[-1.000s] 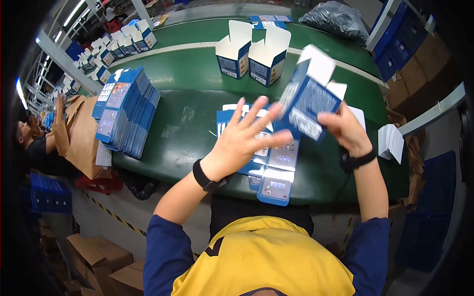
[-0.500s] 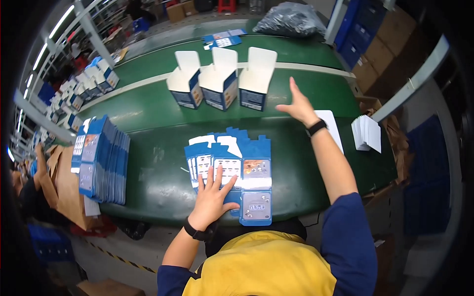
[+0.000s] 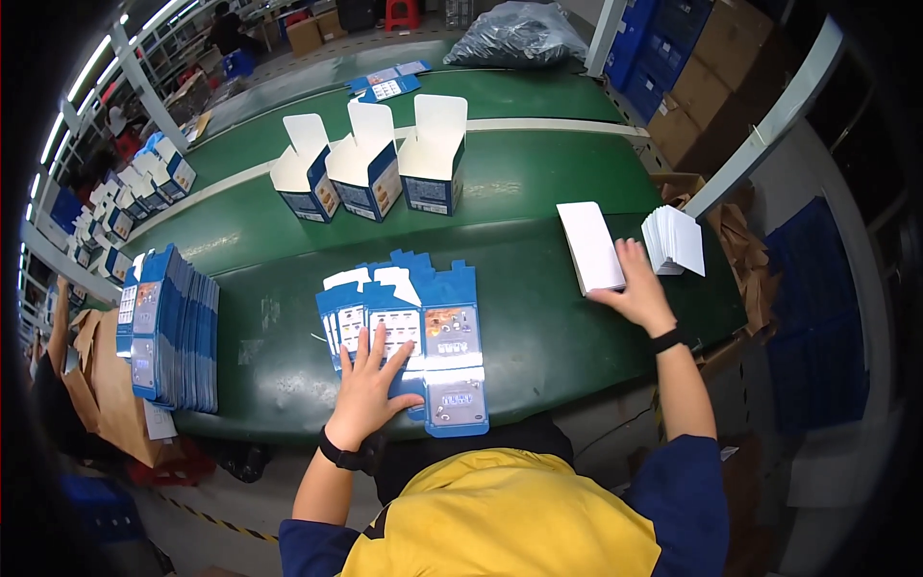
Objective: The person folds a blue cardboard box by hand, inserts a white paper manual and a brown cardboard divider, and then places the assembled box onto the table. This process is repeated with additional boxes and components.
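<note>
The left hand (image 3: 367, 387) rests, fingers wide, on the cartons (image 3: 452, 337) — likely steadying them — while the right hand (image 3: 638, 290), spread too, straddles a corner of the white stack (image 3: 585, 237).

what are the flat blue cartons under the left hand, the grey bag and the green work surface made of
Flat blue cartons: thin paperboard, probably coated; cut tabs and crisp creases, with glare across the printed panels.
Grey bag: likely thin plastic film; wrinkled, with shiny highlights.
Green work surface: smooth, slightly glossy, perhaps rubber or plastic; soft reflections leave it open.
</note>
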`<state>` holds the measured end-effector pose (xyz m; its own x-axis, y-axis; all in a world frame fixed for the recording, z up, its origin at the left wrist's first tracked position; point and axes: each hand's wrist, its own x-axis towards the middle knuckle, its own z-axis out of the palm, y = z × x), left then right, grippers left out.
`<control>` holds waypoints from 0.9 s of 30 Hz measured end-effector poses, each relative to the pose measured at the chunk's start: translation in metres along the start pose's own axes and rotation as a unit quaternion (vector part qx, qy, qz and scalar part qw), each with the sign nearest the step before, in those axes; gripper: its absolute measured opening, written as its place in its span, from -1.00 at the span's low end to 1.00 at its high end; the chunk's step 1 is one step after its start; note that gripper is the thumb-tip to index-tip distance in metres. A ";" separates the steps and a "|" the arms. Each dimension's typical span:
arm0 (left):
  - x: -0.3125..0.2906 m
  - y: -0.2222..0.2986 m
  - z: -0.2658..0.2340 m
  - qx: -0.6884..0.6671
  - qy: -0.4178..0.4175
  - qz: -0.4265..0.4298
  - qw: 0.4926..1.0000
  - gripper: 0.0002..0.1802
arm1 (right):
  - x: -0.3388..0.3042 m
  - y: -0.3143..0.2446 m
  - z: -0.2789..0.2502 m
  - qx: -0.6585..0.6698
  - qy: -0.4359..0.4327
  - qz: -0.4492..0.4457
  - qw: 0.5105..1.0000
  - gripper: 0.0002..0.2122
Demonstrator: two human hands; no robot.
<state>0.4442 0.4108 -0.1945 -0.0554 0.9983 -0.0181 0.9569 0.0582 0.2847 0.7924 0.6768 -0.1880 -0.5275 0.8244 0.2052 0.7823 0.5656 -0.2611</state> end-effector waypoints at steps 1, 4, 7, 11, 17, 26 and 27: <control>0.000 0.002 -0.001 0.002 -0.002 0.000 1.000 -0.10 | -0.001 -0.015 0.007 -0.009 -0.026 0.027 0.999 -0.21; -0.001 0.010 -0.009 -0.001 -0.025 -0.037 0.999 -0.13 | -0.002 -0.026 0.032 -0.078 -0.008 0.087 0.993 -0.18; -0.005 0.007 -0.013 -0.022 -0.020 -0.056 0.998 -0.15 | -0.001 -0.034 0.011 0.061 -0.056 0.170 0.982 -0.17; -0.002 0.010 -0.023 0.001 0.010 -0.062 0.998 -0.17 | 0.003 -0.002 0.000 0.504 -0.067 0.195 0.839 -0.40; 0.027 0.043 -0.045 -0.005 0.052 0.013 0.999 -0.18 | -0.004 -0.004 -0.006 0.273 -0.057 0.126 0.952 -0.51; 0.038 0.080 -0.059 -0.339 0.154 0.039 0.927 -0.11 | -0.052 -0.101 -0.068 0.483 0.040 0.016 0.875 -0.84; 0.041 0.083 -0.060 -0.487 0.154 0.041 0.859 -0.13 | -0.059 -0.110 -0.062 0.573 0.020 0.024 0.819 -0.84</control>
<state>0.5040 0.4563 -0.1136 -0.2161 0.9435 0.2514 0.2765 -0.1878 0.9425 0.7584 0.5644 -0.1129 -0.4759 0.8579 0.1939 -0.0343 0.2021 -0.9788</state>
